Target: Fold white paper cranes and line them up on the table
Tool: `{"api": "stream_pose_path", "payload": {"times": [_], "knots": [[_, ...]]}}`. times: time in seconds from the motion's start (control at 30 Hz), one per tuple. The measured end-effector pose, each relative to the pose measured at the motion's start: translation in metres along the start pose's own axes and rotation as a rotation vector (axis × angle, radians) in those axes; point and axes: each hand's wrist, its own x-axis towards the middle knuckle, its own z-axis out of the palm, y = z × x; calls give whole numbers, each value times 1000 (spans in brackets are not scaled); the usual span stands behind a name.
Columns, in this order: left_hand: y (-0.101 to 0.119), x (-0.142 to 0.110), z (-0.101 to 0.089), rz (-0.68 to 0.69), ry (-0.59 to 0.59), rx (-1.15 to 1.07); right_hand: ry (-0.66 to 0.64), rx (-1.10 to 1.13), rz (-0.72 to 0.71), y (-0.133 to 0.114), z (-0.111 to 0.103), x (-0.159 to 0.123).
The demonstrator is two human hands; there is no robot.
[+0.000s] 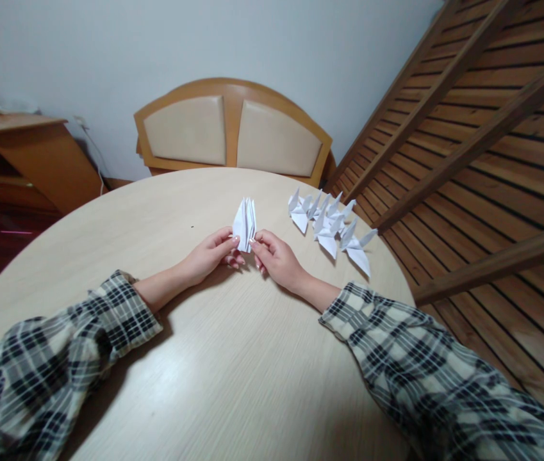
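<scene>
A piece of folded white paper (245, 223), narrow and pointed at the top with several layers, is held upright between my hands over the table. My left hand (211, 255) pinches its lower left edge between thumb and fingers. At the lower right edge, my right hand (276, 257) grips it the same way. The layers stand slightly apart along the middle. To the right of my right hand, several white origami cranes (327, 240) sit grouped on the table, with pointed necks and tails raised.
The round, light wooden table (195, 384) fills the foreground. Beyond its far edge stands a padded wooden headboard (232, 128). A slatted wooden partition (483, 166) rises close along the right side. A wooden desk (36, 160) is at the far left, by the wall.
</scene>
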Motion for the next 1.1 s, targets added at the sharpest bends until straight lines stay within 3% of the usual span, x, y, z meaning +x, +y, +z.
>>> {"api": "stream_pose_path", "payload": {"times": [0.47,0.6,0.73,0.9,1.1], "knots": [[-1,-1,1,60,-7,100,26,-39,0,-3,-1,1],[-6,2,-2,211,25,167,32,-41,-16,0,-1,3],[-6,2,-3,377,102,385,34,-31,-46,3,-1,4],[-2,-1,-4,395,2,626,44,-59,-62,3,-1,5],[-1,-3,-3,355,-58,601,75,-64,-64,1,-2,6]]}}
